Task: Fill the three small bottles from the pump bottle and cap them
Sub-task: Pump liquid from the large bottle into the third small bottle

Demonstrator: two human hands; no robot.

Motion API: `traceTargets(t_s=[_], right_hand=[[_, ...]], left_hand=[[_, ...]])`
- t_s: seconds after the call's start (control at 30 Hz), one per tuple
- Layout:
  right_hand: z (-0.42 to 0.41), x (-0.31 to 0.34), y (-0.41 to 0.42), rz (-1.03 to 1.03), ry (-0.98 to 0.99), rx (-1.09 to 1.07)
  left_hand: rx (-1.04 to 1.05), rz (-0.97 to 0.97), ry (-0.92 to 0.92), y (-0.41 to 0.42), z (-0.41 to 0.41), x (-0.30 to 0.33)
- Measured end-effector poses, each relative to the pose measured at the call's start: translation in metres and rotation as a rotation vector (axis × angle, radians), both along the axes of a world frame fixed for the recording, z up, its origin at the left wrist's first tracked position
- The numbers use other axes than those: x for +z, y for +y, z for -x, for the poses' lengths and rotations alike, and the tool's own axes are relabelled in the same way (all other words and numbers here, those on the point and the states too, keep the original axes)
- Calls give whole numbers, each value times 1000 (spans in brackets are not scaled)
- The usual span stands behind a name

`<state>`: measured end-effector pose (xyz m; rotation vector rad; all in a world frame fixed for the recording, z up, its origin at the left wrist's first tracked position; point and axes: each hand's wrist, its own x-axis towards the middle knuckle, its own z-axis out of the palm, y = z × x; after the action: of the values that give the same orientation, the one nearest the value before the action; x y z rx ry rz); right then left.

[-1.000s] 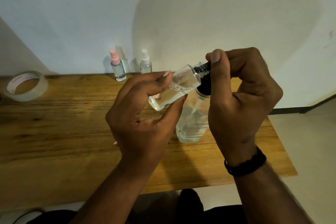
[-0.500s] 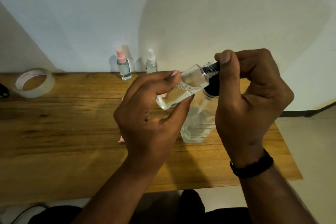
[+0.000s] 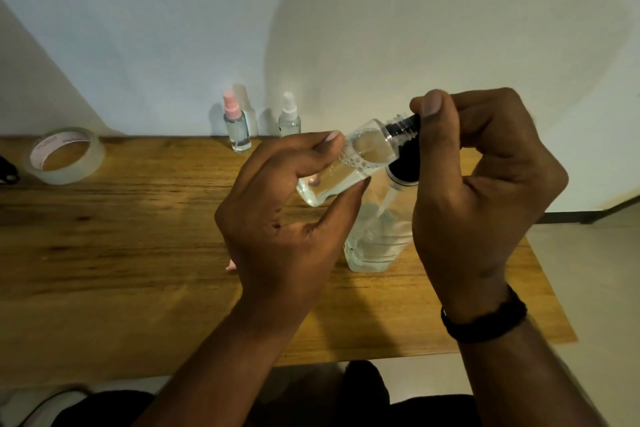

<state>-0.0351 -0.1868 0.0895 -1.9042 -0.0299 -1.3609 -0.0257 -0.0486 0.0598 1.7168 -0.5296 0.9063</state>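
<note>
On the wooden table (image 3: 104, 253), two capped small clear spray bottles (image 3: 239, 128) stand at upper centre, seemingly done; the left hand (image 3: 287, 218) pinches the third, half-full small clear bottle (image 3: 346, 166) at the black pump head (image 3: 405, 163), which the right hand (image 3: 485, 184) grips.

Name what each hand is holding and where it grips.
The left hand holds the small clear bottle, tilted, by its body between fingers and thumb. The right hand grips the black pump head of the pump bottle at the small bottle's neck.
</note>
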Motion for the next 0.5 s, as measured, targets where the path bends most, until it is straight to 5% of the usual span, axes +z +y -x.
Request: traceTargets(t_s=[0.5], right_hand=[[1, 3, 0, 5, -8, 19]], left_hand=[[16, -5, -4, 0, -1, 0]])
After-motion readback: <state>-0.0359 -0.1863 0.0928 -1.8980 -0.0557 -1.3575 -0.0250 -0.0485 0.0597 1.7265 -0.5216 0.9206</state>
